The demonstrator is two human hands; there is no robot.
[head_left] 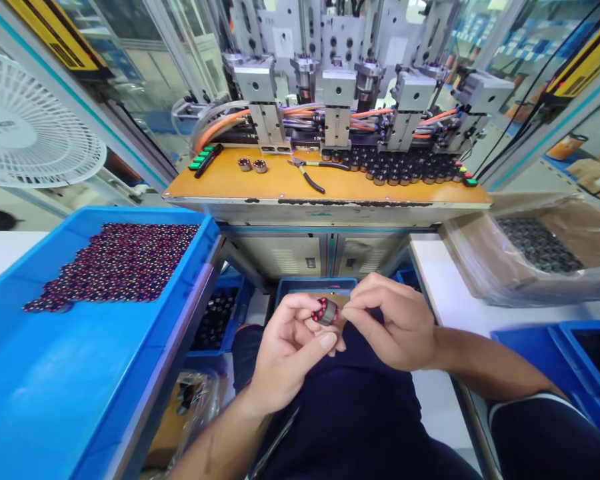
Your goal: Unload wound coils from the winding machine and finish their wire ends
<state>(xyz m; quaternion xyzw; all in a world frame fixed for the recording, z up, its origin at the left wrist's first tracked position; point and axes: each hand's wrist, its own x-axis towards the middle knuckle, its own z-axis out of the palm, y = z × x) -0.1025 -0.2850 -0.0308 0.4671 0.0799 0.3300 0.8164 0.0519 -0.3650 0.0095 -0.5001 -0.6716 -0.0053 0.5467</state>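
Note:
In front of my lap, my left hand grips a small round dark part between curled fingers and thumb. The part is a short grey-black cylinder, tilted, with red spots on the end face turned to the left. My right hand is closed in a pinch at the part's right end. Whatever lies between those fingertips is too small to make out. Many similar red-spotted parts lie in packed rows in the blue tray to the left.
Ahead stands a machine with several metal clamps above an orange bench. The bench carries pliers, two round parts and rows of black parts. A plastic-lined carton is at right; a white fan at left.

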